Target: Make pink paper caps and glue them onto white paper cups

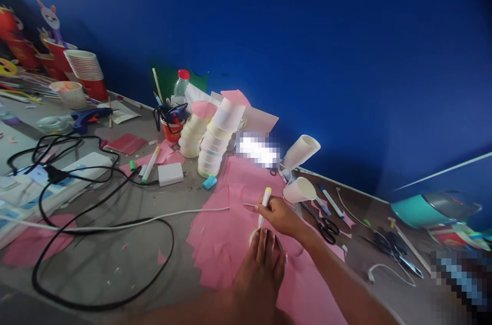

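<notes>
A white marker with a yellow end (266, 197) is pinched upright in my right hand (280, 215). Its lower tip meets the pink paper (240, 191) close to the far edge of a round white item, which looks like a paper cup (252, 236). My left hand (261, 258) covers most of that cup, its fingers closed over it and pressing it down on the paper. How the cup stands under the palm is hidden. The pink paper lies in overlapping sheets beneath both hands.
Two stacks of white cups (215, 140) stand behind the paper, near a blue cap (209, 182). Black scissors (326, 230) and a loose cup (300, 189) lie right. Black cable (103, 307) loops across the left, with a white charger (171, 174) and a glue gun (90, 117).
</notes>
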`<control>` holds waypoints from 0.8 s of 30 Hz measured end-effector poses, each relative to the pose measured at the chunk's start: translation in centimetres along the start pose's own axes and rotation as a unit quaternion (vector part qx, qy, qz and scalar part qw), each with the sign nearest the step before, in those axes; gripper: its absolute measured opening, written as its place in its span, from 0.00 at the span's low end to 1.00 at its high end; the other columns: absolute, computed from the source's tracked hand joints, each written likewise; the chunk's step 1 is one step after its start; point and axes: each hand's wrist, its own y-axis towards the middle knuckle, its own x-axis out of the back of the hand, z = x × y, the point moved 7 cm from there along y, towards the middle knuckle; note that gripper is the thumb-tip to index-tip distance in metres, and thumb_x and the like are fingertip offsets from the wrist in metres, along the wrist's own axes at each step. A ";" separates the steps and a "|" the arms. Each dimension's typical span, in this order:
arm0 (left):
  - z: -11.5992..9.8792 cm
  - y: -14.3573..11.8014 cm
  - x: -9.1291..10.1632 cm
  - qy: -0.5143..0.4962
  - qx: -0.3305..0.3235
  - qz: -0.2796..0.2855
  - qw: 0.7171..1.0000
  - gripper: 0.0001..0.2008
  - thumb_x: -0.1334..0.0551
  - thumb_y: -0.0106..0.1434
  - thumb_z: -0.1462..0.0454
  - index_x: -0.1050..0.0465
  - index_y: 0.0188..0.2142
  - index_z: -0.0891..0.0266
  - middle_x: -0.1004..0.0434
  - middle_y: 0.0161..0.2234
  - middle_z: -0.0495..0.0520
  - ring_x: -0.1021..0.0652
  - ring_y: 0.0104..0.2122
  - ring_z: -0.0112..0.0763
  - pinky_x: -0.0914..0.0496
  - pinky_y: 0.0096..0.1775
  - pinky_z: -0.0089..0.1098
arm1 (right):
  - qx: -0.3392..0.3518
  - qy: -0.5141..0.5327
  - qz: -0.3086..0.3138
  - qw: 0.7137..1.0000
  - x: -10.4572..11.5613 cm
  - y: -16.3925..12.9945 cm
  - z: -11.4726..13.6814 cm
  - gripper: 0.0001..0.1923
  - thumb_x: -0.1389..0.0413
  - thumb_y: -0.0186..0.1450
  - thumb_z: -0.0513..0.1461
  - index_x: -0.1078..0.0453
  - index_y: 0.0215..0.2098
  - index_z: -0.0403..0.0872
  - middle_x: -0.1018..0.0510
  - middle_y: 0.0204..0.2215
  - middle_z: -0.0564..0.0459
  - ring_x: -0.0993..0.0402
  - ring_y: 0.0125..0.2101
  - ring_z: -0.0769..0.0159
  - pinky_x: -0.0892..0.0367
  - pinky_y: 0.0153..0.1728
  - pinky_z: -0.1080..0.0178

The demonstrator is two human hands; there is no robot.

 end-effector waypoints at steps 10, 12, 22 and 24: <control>0.3 0.1 -0.9 -0.077 0.008 0.163 0.984 0.44 0.41 0.61 0.39 0.42 0.68 0.64 0.45 0.68 0.69 0.44 0.67 0.62 0.47 0.64 0.60 | 0.012 0.104 -0.133 0.986 1.8 -5.8 -6.9 0.22 0.49 0.66 0.54 0.41 0.22 0.50 0.41 0.16 0.60 0.44 0.20 0.68 0.44 0.22 0.65; 0.3 0.1 -1.0 -0.107 0.013 0.186 0.977 0.51 0.40 0.57 0.36 0.47 0.69 0.64 0.51 0.70 0.70 0.49 0.69 0.63 0.50 0.65 0.62 | -0.008 0.171 -0.147 0.974 1.0 -7.0 -8.3 0.22 0.49 0.66 0.56 0.39 0.25 0.49 0.42 0.16 0.62 0.45 0.18 0.69 0.45 0.20 0.66; 0.9 0.2 0.5 -0.160 0.038 0.247 0.955 0.56 0.40 0.56 0.35 0.54 0.70 0.71 0.64 0.69 0.76 0.59 0.69 0.65 0.55 0.66 0.64 | -0.014 0.208 -0.173 0.963 0.3 -11.9 -8.0 0.25 0.49 0.67 0.58 0.36 0.24 0.48 0.40 0.15 0.61 0.45 0.16 0.70 0.44 0.19 0.66; 1.0 0.1 0.4 -0.156 0.037 0.237 0.958 0.56 0.40 0.56 0.36 0.54 0.70 0.72 0.65 0.69 0.76 0.59 0.68 0.66 0.55 0.66 0.65 | -0.002 0.203 -0.196 0.959 1.3 -13.0 -8.0 0.24 0.48 0.68 0.56 0.33 0.26 0.48 0.36 0.15 0.59 0.40 0.17 0.69 0.40 0.20 0.66</control>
